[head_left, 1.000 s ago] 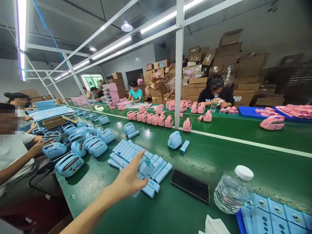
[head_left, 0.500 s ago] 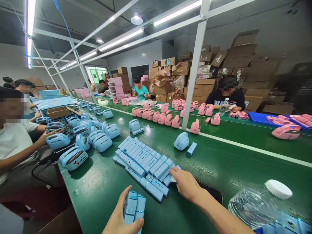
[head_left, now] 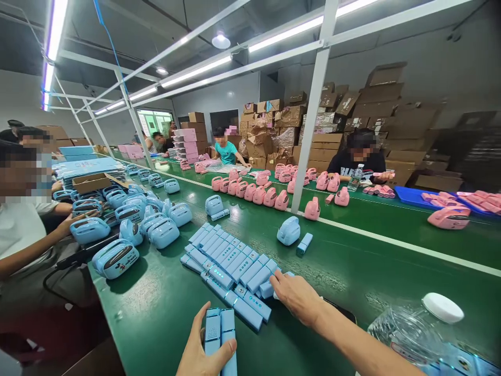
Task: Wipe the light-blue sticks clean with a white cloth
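The left hand (head_left: 201,351) clenches two blue bars (head_left: 219,339) beside a pile of blue bars (head_left: 230,263) on the green table (head_left: 156,324), the open right hand (head_left: 297,298) touching that pile

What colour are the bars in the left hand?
Pale blue rectangular plastic bars, best seen in the head view.

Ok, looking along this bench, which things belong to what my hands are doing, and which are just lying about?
Part of the job:
Left hand holding two pale-blue bars
Right hand on the rows of pale-blue bars

Just lying about:
Water bottle
Blue printed cards
Pink devices across the bench
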Demonstrator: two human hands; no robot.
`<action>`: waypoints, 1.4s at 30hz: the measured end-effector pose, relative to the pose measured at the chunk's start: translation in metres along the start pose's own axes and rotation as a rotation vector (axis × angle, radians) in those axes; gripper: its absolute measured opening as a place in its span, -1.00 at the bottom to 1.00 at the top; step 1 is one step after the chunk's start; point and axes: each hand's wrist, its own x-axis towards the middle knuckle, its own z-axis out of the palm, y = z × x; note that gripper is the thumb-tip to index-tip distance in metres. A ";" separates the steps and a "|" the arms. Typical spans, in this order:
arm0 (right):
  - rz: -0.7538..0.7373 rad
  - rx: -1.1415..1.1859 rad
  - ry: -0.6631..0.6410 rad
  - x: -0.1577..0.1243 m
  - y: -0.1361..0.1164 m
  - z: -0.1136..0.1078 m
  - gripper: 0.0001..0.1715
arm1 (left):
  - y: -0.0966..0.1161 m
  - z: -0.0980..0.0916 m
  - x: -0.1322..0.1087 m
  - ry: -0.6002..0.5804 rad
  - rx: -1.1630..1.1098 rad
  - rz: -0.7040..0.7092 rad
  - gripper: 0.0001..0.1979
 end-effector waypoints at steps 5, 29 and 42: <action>0.087 0.071 -0.019 -0.026 -0.018 -0.007 -0.52 | -0.009 0.015 0.005 0.053 0.044 -0.021 0.14; 0.004 0.731 -0.561 -0.099 -0.058 -0.013 -0.59 | -0.021 0.024 0.004 0.103 -0.096 0.037 0.08; 0.198 1.823 0.157 -0.063 -0.078 0.039 -0.23 | 0.023 0.067 0.008 -0.208 -0.052 0.198 -0.08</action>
